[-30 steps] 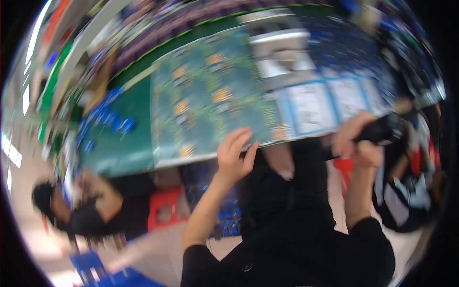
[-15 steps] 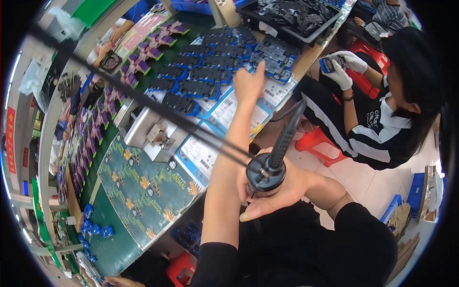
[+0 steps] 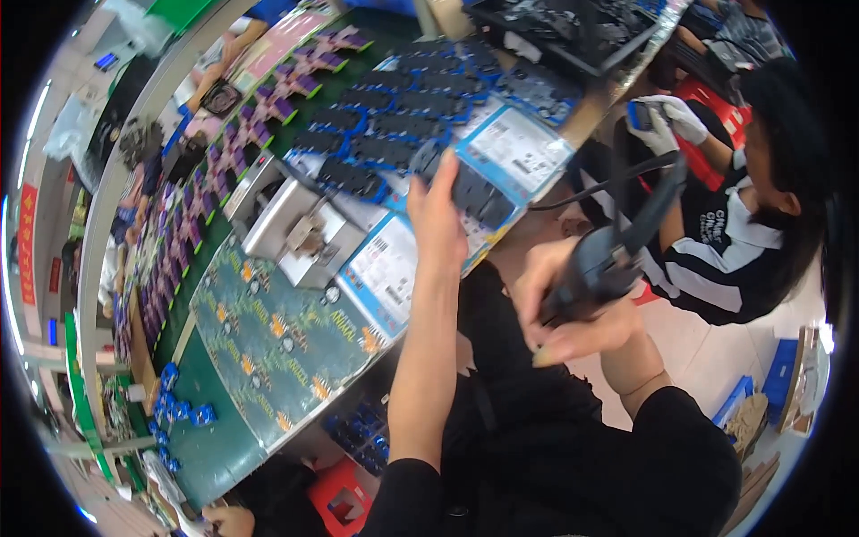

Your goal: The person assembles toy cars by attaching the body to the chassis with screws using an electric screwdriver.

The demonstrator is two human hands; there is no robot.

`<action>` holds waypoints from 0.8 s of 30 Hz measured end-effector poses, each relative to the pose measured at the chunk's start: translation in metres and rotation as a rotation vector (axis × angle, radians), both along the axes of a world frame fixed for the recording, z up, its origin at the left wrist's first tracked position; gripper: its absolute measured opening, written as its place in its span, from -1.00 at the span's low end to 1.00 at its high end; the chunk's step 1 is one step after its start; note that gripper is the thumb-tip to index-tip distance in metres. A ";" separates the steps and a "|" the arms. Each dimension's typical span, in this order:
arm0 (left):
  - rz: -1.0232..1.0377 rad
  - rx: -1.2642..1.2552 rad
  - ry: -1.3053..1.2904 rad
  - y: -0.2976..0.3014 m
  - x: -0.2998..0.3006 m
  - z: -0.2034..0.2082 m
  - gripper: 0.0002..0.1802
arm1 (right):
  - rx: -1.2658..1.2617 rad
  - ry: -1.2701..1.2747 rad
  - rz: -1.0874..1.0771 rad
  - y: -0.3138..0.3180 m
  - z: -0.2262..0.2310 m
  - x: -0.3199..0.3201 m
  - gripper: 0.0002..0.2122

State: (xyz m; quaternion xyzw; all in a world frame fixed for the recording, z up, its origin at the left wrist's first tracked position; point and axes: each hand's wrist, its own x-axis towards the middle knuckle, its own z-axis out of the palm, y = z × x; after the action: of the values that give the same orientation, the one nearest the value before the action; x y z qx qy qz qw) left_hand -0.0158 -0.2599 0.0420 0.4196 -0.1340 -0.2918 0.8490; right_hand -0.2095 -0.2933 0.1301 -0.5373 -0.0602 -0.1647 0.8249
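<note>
Over the table, my left hand (image 3: 436,215) is closed around a dark toy car chassis (image 3: 480,194), its thumb pointing up. The chassis shows on both sides of the hand, in front of a blue-and-white labelled sheet (image 3: 514,148). My right hand (image 3: 582,313) grips a black electric screwdriver (image 3: 591,273), with a thick cable at its top; motion blurs it and its tip is hidden. Beyond my left hand, rows of blue and black toy car chassis (image 3: 394,125) lie on the table.
A metal fixture (image 3: 309,237) stands on a patterned mat (image 3: 268,331). Purple-and-green parts (image 3: 246,134) line the far side. A black tray (image 3: 555,40) of dark parts sits at the back. To the right, a co-worker's gloved hands (image 3: 662,125) hold a chassis.
My left hand has taken hold of a chassis and come slightly nearer and left. My right hand has moved right with the screwdriver. The table has shifted slightly in view.
</note>
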 end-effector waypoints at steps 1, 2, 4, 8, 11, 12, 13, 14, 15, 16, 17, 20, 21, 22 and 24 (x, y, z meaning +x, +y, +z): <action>-0.014 -0.051 0.135 0.030 -0.004 0.004 -0.63 | -0.034 -0.099 -0.022 -0.003 -0.003 0.006 -0.71; -0.033 -0.011 0.220 0.059 -0.007 0.002 -0.64 | -0.048 -0.014 -0.087 -0.003 -0.002 0.007 -0.71; 0.044 0.048 0.134 0.104 -0.019 0.008 -0.68 | -0.094 0.097 -0.244 0.007 0.003 0.022 -0.70; 0.260 0.105 -0.049 0.158 -0.038 0.007 -0.67 | -0.222 0.121 -0.317 0.041 -0.002 0.070 -0.87; 0.317 0.130 -0.177 0.177 -0.045 0.010 -0.67 | -0.363 0.147 -0.307 0.069 -0.009 0.094 -0.82; 0.295 0.050 -0.151 0.181 -0.049 0.014 -0.68 | -0.326 0.091 -0.294 0.078 -0.013 0.100 -0.79; 0.305 0.090 -0.192 0.185 -0.050 0.015 -0.68 | -0.336 0.088 -0.287 0.084 -0.014 0.104 -0.79; 0.316 0.092 -0.218 0.187 -0.052 0.019 -0.68 | -0.388 0.114 -0.280 0.087 -0.013 0.107 -0.76; 0.328 0.092 -0.243 0.190 -0.054 0.022 -0.68 | -0.443 0.139 -0.274 0.091 -0.013 0.110 -0.73; 0.333 0.083 -0.242 0.193 -0.055 0.025 -0.68 | -0.399 0.126 -0.251 0.096 -0.015 0.113 -0.71; 0.352 0.101 -0.317 0.197 -0.056 0.027 -0.67 | -0.408 0.124 -0.249 0.098 -0.011 0.114 -0.71; 0.361 0.137 -0.423 0.206 -0.055 0.028 -0.66 | -0.399 0.219 -0.206 0.102 -0.003 0.116 -0.70; 0.343 0.153 -0.460 0.207 -0.054 0.029 -0.64 | -0.412 0.206 -0.202 0.100 -0.006 0.117 -0.69; 0.344 0.148 -0.460 0.207 -0.055 0.032 -0.64 | -0.425 0.193 -0.198 0.098 -0.008 0.119 -0.68; 0.269 0.102 -0.427 0.209 -0.059 0.039 -0.61 | -0.467 0.191 -0.236 0.097 -0.012 0.121 -0.68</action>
State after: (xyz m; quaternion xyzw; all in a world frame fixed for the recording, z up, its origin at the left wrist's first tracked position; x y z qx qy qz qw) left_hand -0.0747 -0.0512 0.0814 0.5279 -0.2384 -0.0871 0.8105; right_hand -0.0881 -0.1967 0.1185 -0.7293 0.0446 -0.1901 0.6557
